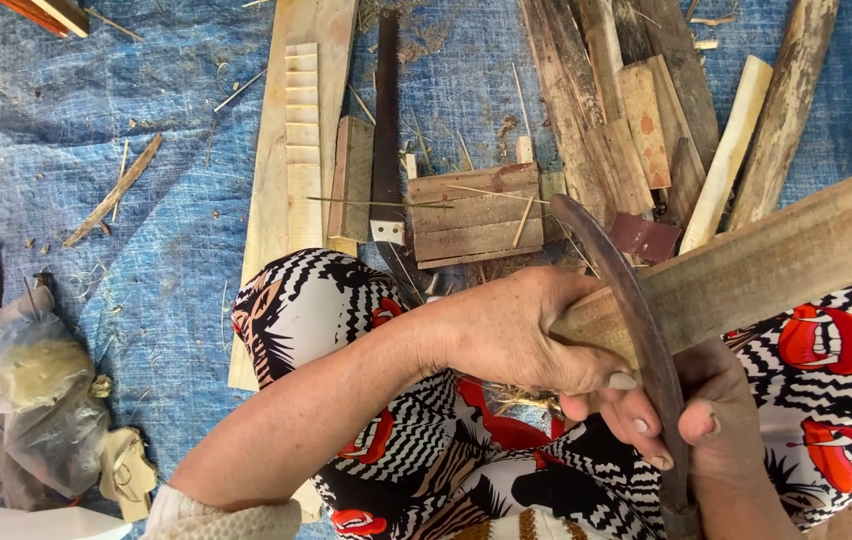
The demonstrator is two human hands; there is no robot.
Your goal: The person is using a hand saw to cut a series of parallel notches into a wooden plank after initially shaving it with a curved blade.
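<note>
Gripping the near end of a long wooden slat, our left hand is closed around it, thumb pressed on the lower face and fingers wrapped over the top edge. Our right hand is clamped on the handle of a curved dark blade, with its fingertips curled around the shaft just below the left thumb. The blade rises from the right hand, crosses the slat where the left hand holds it, and arcs up and to the left, so that its edge lies against the slat's near end. The slat runs from the hands up and to the right, tilted, and leaves the view at the right edge. Both hands sit above our lap, which is covered by a black-and-white patterned garment with red motifs. Beyond the knees, a small panel of joined wooden strips lies flat on a blue tarpaulin. Just left of the panel lies a dark, flat saw-like tool, and left of that a pale plank with a stepped, notched strip on it. A heap of weathered offcuts lies beyond the slat at upper right. At lower left, well apart from the hands, a clear plastic bag rests on the tarpaulin.
</note>
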